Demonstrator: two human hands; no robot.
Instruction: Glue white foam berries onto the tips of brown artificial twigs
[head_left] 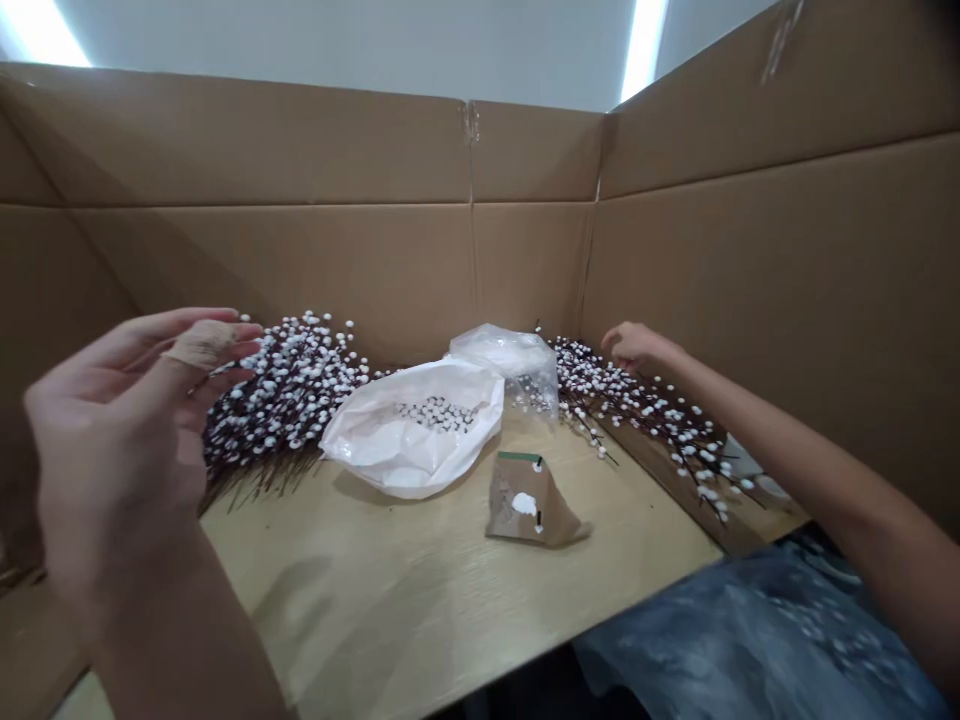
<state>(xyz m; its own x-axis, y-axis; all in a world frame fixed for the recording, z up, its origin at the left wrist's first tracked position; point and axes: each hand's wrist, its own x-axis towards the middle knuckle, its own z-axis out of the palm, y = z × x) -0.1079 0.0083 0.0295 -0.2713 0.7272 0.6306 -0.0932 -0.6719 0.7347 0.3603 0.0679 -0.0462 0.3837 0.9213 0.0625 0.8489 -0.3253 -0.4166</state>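
White-berry twigs (289,385) were heaped at the left of the desk (420,600), with lots of thin brown stems pointed toward the near side. A second heap of twigs (637,395) was spread out along the right side, close to the cardboard wall (750,270). The left hand (127,410) was held up in front of the left heap, and its thumb was wrapped in a tan bandage (201,343). Its fingers were bent, with only a narrow space left by the thumb, but whether a twig was held there could not be told. The right hand (634,345) was stretched far out, over the back part of the right heap. Its fingers were curled in, but what was held by them, if anything, could not be told either. Between the two heaps, a white bag (394,465) was left open, and small white and dark bits (442,415) could be seen inside. A clear bag (499,350) was placed just behind it. Nearer the front, a small brown packet (517,500) was set down, marked with a white spot and a green strip. A shiny bluish plastic sheet (727,640) was seen at the bottom right.
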